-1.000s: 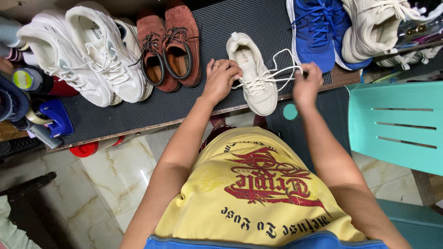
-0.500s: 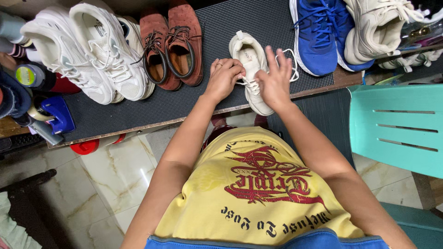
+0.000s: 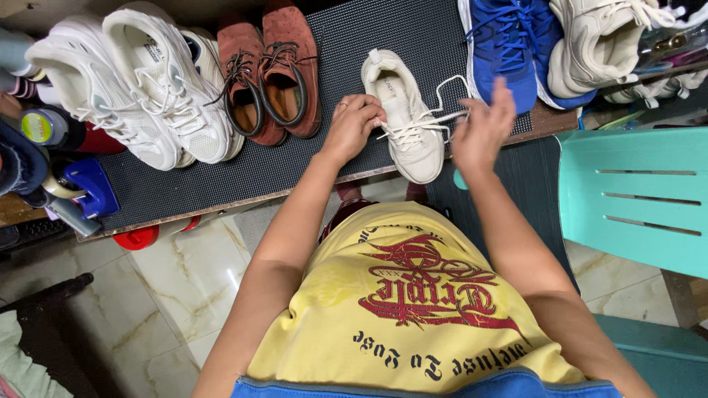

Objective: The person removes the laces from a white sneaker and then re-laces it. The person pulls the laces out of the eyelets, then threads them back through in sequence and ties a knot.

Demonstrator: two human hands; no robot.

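A cream sneaker (image 3: 404,118) lies on a dark ribbed mat (image 3: 346,44), its toe hanging over the front edge of the board. My left hand (image 3: 352,124) pinches the laces at the shoe's left side near the tongue. My right hand (image 3: 483,129) is to the right of the shoe, fingers raised, pulling a white lace (image 3: 442,118) out sideways. The lace runs taut from the eyelets to that hand.
A pair of brown leather shoes (image 3: 269,74) and white chunky sneakers (image 3: 140,88) stand to the left. Blue sneakers (image 3: 505,48) and a beige sneaker (image 3: 597,44) lie at the right. A turquoise plastic chair (image 3: 634,199) is at the right, a blue object (image 3: 88,188) at the left.
My right hand moved from the shoe's laces out to the right, drawing the lace tight. My left hand stayed on the shoe.
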